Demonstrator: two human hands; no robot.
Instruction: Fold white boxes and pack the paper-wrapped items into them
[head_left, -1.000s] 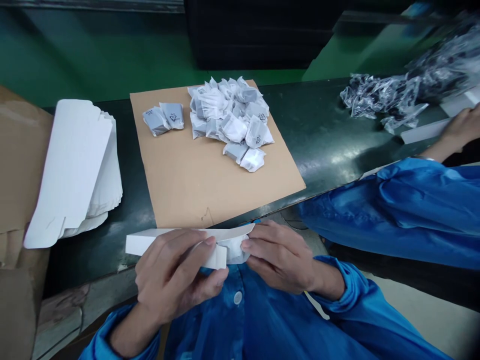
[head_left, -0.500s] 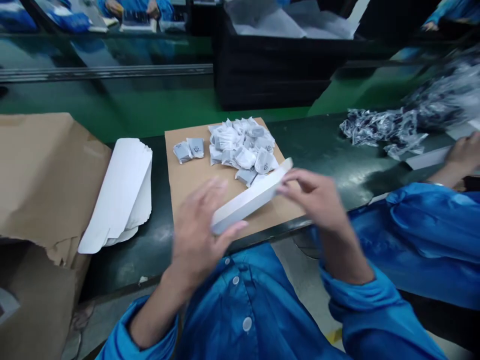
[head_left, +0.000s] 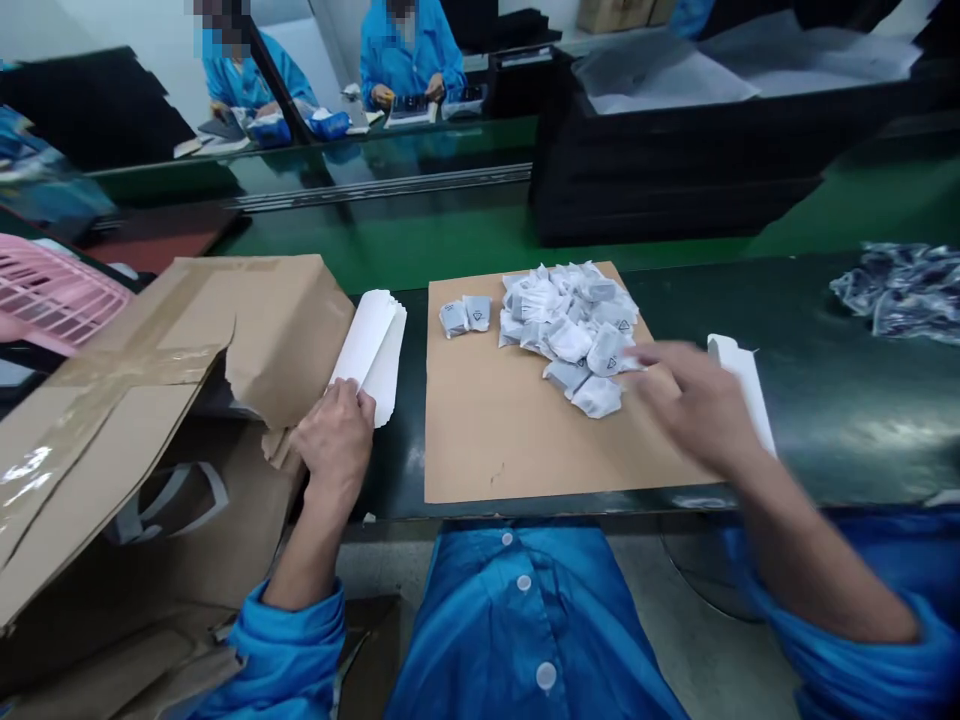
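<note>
My left hand is at the near end of a stack of flat white card blanks, its fingers closed on the end of a blank. My right hand, smeared by motion, is beside a pile of small packets in white wrapping; its fingertips are too blurred to show whether they touch one. The pile rests on a brown cardboard sheet, with two grey packets apart to its left. A folded white card piece lies past my right hand, partly hidden by it.
A large opened carton stands at the left, near a pink basket. Black stacked trays holding pale sheets rise behind the table. Clear plastic bags lie at the right. Two co-workers in blue sit beyond the green ledge.
The folded white card piece has left my hands and lies on the right. My left hand has moved left to the card stack; my right hand has let go. The view has swung left.
</note>
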